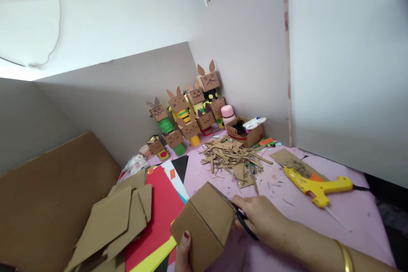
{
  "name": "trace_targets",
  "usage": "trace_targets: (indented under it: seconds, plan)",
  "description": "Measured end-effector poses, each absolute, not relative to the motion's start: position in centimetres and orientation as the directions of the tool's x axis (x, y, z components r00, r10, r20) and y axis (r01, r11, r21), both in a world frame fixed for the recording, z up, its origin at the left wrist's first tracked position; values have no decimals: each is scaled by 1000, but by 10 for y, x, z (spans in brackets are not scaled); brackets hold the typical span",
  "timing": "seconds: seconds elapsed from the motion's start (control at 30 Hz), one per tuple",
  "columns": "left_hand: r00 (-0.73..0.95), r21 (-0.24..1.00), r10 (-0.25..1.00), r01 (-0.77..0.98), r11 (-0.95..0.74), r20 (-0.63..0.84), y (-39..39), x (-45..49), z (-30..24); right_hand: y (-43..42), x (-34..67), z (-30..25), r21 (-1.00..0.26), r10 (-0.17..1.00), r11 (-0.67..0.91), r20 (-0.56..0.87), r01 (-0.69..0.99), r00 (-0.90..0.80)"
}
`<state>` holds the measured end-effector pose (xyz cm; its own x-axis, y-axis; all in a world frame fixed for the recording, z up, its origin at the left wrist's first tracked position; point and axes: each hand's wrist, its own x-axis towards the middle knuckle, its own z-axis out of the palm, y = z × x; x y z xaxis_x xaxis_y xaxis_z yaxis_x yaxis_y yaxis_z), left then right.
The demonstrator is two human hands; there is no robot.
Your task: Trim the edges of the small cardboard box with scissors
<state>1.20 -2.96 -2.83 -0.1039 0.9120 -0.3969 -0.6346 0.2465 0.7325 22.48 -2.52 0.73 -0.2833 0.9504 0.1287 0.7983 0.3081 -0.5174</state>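
My left hand [183, 251] holds a folded piece of brown cardboard [200, 221] from below, with only the thumb and part of the palm showing at the bottom edge. My right hand [259, 216] is closed around black-handled scissors [244, 221], whose blades meet the cardboard's right edge. Both sit above the pink table [350, 212], near its front.
A pile of cardboard scraps [231, 157] lies in the middle. A yellow glue gun [315, 185] rests at the right. Cardboard animal figures [188, 114] and a small box [247, 131] stand in the back corner. Cut cardboard shapes [117, 221] and coloured paper [159, 216] lie left. White partitions surround the table.
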Motion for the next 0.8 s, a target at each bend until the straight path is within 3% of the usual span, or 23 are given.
trace_targets:
  seconds: [0.3,0.5,0.8]
  plan:
    - [-206,770,917,-621,147,-341,-28,12,-18,-25,230,13,-683,974,214,97,698,-203]
    - [-287,787,912,-614,61,-294,-27,16,-9,-24,230,5,-797,954,259,122,545,-275]
    - [-305,821,900,-563,92,-311,-27,15,-8,-25,229,6,-734,941,320,174,599,-290]
